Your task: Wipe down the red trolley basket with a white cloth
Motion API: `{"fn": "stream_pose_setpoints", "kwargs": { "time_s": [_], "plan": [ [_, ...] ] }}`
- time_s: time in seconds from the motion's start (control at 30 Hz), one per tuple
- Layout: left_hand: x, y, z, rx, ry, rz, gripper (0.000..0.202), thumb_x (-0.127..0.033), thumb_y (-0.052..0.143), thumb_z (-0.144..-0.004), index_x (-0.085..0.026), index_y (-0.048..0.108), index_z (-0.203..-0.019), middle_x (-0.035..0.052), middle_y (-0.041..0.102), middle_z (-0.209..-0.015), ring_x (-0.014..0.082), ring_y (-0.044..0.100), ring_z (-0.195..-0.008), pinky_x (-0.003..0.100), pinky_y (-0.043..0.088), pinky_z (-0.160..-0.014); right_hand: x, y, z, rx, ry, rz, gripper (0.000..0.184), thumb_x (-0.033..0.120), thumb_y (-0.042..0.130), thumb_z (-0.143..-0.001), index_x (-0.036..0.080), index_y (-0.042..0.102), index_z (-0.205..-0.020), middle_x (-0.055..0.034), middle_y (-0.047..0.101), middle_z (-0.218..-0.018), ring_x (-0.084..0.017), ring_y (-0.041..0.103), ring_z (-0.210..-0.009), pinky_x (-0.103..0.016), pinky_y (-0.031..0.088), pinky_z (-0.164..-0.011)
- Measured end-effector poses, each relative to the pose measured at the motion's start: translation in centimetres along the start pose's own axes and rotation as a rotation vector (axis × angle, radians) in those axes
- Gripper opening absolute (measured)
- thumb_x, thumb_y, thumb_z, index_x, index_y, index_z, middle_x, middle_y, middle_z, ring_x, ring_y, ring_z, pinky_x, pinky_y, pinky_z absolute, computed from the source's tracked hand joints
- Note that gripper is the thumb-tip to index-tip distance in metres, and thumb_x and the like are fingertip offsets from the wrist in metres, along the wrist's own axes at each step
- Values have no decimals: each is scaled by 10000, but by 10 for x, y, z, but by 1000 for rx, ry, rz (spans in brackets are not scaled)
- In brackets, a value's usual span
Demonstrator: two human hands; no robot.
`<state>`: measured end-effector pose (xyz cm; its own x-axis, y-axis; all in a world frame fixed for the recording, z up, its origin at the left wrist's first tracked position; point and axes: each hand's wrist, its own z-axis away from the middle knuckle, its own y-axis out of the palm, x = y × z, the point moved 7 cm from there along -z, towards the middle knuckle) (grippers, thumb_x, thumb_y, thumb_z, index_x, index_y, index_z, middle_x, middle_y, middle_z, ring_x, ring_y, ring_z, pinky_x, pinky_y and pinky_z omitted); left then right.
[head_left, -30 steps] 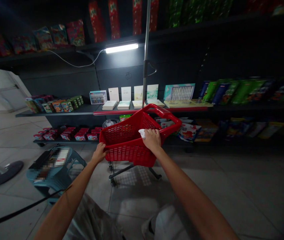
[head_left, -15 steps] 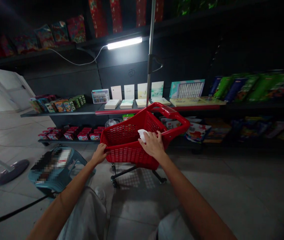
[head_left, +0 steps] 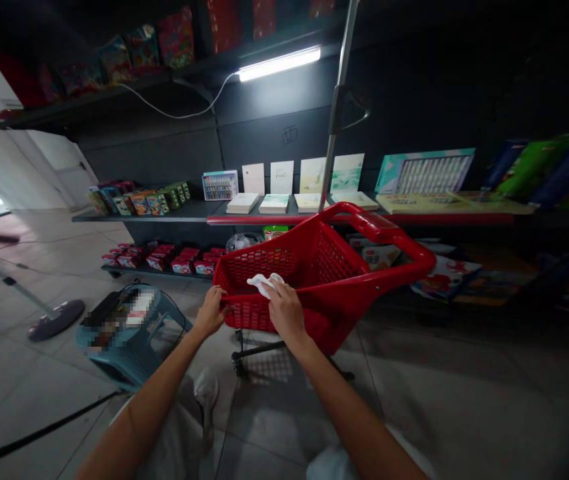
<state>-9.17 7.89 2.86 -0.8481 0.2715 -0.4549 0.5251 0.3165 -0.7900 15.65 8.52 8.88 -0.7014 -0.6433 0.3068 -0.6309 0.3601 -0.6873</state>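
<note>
- One red shopping cart (head_left: 339,303) stands before the shelf (head_left: 259,220), head view.
- Right hand (head_left: 287,310): fingers pinching a white cloth (head_left: 263,283), nearer the left hand (head_left: 210,312) than a second ago.
- Left hand: fingers still curled over the cart's rim.

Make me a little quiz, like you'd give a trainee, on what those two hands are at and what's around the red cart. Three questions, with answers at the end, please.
1. What does the right hand hold?
a) a book
b) a white cloth or tissue
c) a bottle

2. True or false: the left hand is at the end of the red cart away from its handle.

3. Fill in the word: a blue-green ____ stands on the floor to the left of the cart.

Key:
1. b
2. True
3. stool
</note>
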Motion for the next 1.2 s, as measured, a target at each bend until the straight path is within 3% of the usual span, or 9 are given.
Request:
{"fn": "stream_pose_setpoints", "kwargs": {
  "time_s": [0.1, 0.2, 0.3, 0.43, 0.6, 0.7, 0.87, 1.07, 1.2],
  "plan": [
    [0, -2, 0, 1, 8, -13, 273, -358, 638, -950, -247, 550, -1184, 134, 529, -1373, 305, 415, -1432, 519, 418, -1160, -1, -8, -3, 48, -35, -1, 526, 41, 451, -937, 220, 654, -1388, -73, 631, -1434, -235, 528, -1342, -379, 395, -1137],
    [-2, -3, 0, 15, 43, -30, 281, -381, 627, -961, -235, 559, -1191, 138, 536, -1363, 305, 419, -1426, 525, 404, -1176, -15, -32, 2, 19, -33, 68, 512, 71, 511, -925, 239, 650, -1389, -89, 614, -1458, -271, 514, -1326, -443, 383, -1131],
    [-7, -6, -1, 57, 91, -44, 278, -377, 592, -981, -207, 561, -1199, 137, 553, -1331, 296, 433, -1399, 528, 405, -1181, -45, -71, 14, -122, 87, 173, 472, 134, 586, -912, 246, 656, -1364, -122, 601, -1464, -330, 500, -1275, -521, 380, -1089],
    [-10, -9, -1, 144, 123, -77, 273, -385, 562, -994, -206, 571, -1201, 124, 586, -1286, 293, 455, -1359, 521, 459, -1138, -82, -118, 40, -307, 184, 199, 385, 200, 575, -938, 225, 662, -1312, -151, 589, -1415, -314, 522, -1232, -492, 425, -1057],
    [-14, -8, 2, 182, 130, -102, 265, -383, 513, -1016, -214, 569, -1212, 119, 589, -1295, 292, 437, -1390, 505, 483, -1123, -121, -136, 69, -453, 386, 115, 431, 337, 607, -915, 148, 611, -1303, -200, 573, -1297, -311, 585, -1199, -443, 494, -998],
    [-22, -7, 5, 176, 96, -108, 254, -360, 506, -1017, -210, 559, -1215, 124, 579, -1305, 289, 424, -1403, 490, 494, -1113, -132, -117, 80, -552, 547, -13, 548, 397, 650, -848, 116, 588, -1314, -218, 611, -1280, -339, 595, -1202, -485, 474, -1036],
    [-36, -5, 8, 187, 7, -110, 234, -285, 525, -992, -201, 546, -1209, 136, 544, -1347, 271, 426, -1397, 439, 524, -1065, -113, -36, 90, -611, 889, -377, 582, 469, 625, -791, 86, 630, -1230, -250, 666, -1269, -349, 605, -1207, -471, 451, -1077],
    [-41, -2, 4, 183, -149, -134, 234, -122, 481, -927, -215, 546, -1132, 119, 579, -1268, 244, 499, -1293, 404, 523, -1024, -47, 33, 76, -501, 818, -662, 569, 482, 649, -825, 119, 641, -1263, -189, 715, -1230, -292, 668, -1093, -428, 512, -1003],
    [-40, -4, -3, 135, -220, -200, 306, -48, 460, -861, -205, 542, -1111, 118, 585, -1275, 248, 490, -1286, 387, 502, -1026, -26, 71, 78, -338, 790, -749, 491, 483, 701, -783, 153, 695, -1146, -136, 755, -1092, -258, 689, -951, -410, 542, -932]
  ]
}}
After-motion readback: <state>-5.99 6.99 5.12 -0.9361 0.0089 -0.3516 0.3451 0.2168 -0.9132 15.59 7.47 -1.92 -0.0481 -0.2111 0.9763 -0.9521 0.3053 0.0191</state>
